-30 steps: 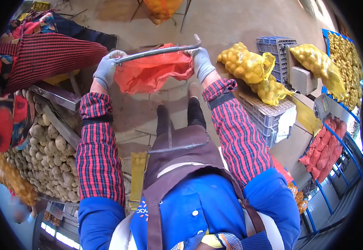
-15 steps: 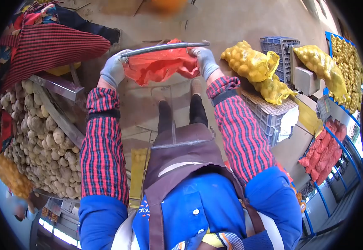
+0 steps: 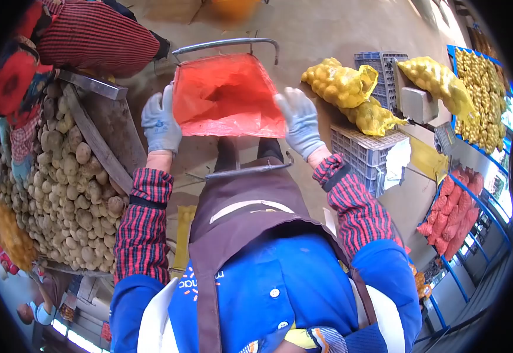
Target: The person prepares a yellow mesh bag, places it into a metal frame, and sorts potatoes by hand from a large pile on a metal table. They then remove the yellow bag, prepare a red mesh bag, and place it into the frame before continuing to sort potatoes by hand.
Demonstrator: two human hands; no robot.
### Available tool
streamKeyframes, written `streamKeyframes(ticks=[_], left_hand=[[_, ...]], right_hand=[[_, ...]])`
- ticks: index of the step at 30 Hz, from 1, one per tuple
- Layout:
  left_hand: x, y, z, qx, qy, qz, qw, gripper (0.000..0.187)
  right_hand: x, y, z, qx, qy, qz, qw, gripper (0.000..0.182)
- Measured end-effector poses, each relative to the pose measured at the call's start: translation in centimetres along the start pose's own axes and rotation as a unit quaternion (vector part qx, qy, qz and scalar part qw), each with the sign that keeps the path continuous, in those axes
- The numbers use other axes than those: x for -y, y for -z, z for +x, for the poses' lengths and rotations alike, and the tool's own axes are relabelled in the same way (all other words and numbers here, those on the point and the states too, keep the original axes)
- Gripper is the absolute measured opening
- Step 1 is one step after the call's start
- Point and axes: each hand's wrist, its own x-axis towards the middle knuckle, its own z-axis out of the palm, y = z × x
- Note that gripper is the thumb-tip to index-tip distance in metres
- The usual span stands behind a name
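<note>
A red bag [image 3: 227, 120] hangs in front of me with its mouth spread wide, so I look down into it. It sits between the upper and lower bars of a metal frame [image 3: 250, 172]. At the bag's left edge is my left hand [image 3: 161, 122] in a pale grey-blue glove, fingers stretched out and touching or very near the edge. My right hand [image 3: 300, 122], gloved alike, is at the right edge with its fingers spread, its fingertips by the bag's rim. Neither hand looks closed around the bag.
To my left lies a big heap of potatoes [image 3: 74, 200] behind a wooden board [image 3: 94, 135]; a person in a checked garment [image 3: 94, 38] is beyond it. To my right, filled yellow net bags [image 3: 342, 88] rest by plastic crates [image 3: 365, 156]. Red sacks [image 3: 453, 212] lie farther right.
The red bag has gone from bunched under the upper bar to spread open and lower. Both hands have come down from that bar to the bag's sides, their fingers now straightened.
</note>
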Motion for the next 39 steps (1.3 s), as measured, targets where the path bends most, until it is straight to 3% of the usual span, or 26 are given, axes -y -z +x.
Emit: streamKeyframes(ticks=[1,2,3,4,5,6,7,8,9,11,12,14,15,22,25,26,27,30,32,35,37,38,39], left_hand=[[-0.1,0.1,-0.7,-0.117,-0.113,0.059,0.985,0.047],[0.3,-0.9,-1.4,-0.117,-0.115,0.057,0.985,0.047],[1.2,-2.7,-1.9,-0.071,-0.221,0.078,0.969,0.042],[1.0,-2.3,-2.1,-0.025,-0.325,0.101,0.940,0.037],[0.7,-2.0,-2.5,-0.026,-0.327,0.101,0.939,0.037],[-1.6,0.7,-2.1,0.258,-0.299,0.152,0.906,0.033],[-2.9,2.3,-2.0,0.518,-0.246,0.193,0.796,0.030],[-2.4,3.1,-3.1,0.496,-0.216,0.106,0.835,0.035],[-2.3,3.9,-4.3,0.492,-0.220,0.106,0.836,0.035],[-2.4,5.3,-6.9,0.363,-0.176,0.006,0.915,0.049],[-2.3,5.2,-8.1,0.360,-0.174,0.004,0.917,0.049],[-2.2,3.7,-10.6,0.222,-0.231,0.037,0.947,0.057],[-2.4,3.2,-11.4,0.216,-0.221,0.038,0.950,0.057],[-3.2,0.2,-14.9,0.029,-0.116,-0.037,0.992,0.041],[-2.8,-1.2,-14.9,-0.081,-0.111,-0.063,0.989,0.020],[-2.8,-1.8,-15.3,0.015,-0.078,-0.017,0.997,0.015],[-2.8,-3.5,-15.9,-0.061,-0.083,-0.043,0.994,0.012],[-3.7,-5.1,-16.1,-0.070,-0.050,-0.110,0.990,0.020],[-3.7,-4.8,-16.4,-0.057,-0.021,-0.107,0.992,0.023],[-3.6,-5.4,-17.8,-0.067,-0.018,-0.095,0.993,0.033],[-4.0,-6.1,-18.5,-0.061,-0.012,-0.136,0.989,0.035],[-4.2,-6.8,-17.9,0.010,0.035,-0.203,0.979,0.038],[-4.2,-6.9,-17.3,0.006,0.034,-0.209,0.977,0.038]], right_hand=[[0.1,0.0,-0.4,0.000,-0.004,-0.003,1.000,0.063],[0.2,0.0,-0.8,0.031,0.104,-0.030,0.994,0.055],[0.5,-0.1,-0.9,0.061,0.212,-0.057,0.974,0.047],[1.2,0.8,-0.4,0.164,0.243,-0.102,0.951,0.035],[1.6,1.7,0.2,0.163,0.241,-0.103,0.951,0.035],[2.1,3.0,0.9,0.308,0.163,-0.050,0.936,0.035],[2.4,3.8,1.1,0.443,0.079,0.003,0.893,0.036],[1.9,3.5,-0.3,0.361,-0.008,0.108,0.926,0.043],[2.4,4.4,-1.1,0.358,-0.011,0.106,0.928,0.043],[3.7,6.5,-2.6,0.229,0.076,0.111,0.964,0.050],[3.8,5.8,-3.6,0.196,0.120,0.069,0.971,0.051],[3.9,4.5,-4.7,0.203,0.136,0.036,0.969,0.047],[4.1,4.2,-4.8,0.210,0.149,0.007,0.966,0.043],[4.5,1.1,-7.1,0.141,0.112,0.016,0.983,0.020],[4.4,-0.9,-7.0,0.090,0.115,0.009,0.989,0.015],[4.2,-1.5,-7.1,0.090,0.115,0.026,0.989,0.014],[3.7,-1.9,-7.1,0.095,0.111,0.040,0.988,0.014],[3.1,-2.2,-6.1,0.150,0.123,0.033,0.980,0.016],[3.7,-0.7,-4.6,0.285,0.071,0.034,0.955,0.017],[3.0,-1.6,-5.6,0.228,0.167,-0.017,0.959,0.018],[2.1,-2.5,-6.4,0.222,0.135,0.030,0.965,0.016],[1.5,-3.8,-6.0,0.246,0.093,0.060,0.963,0.017],[1.6,-3.8,-5.7,0.269,0.046,0.089,0.958,0.022]])
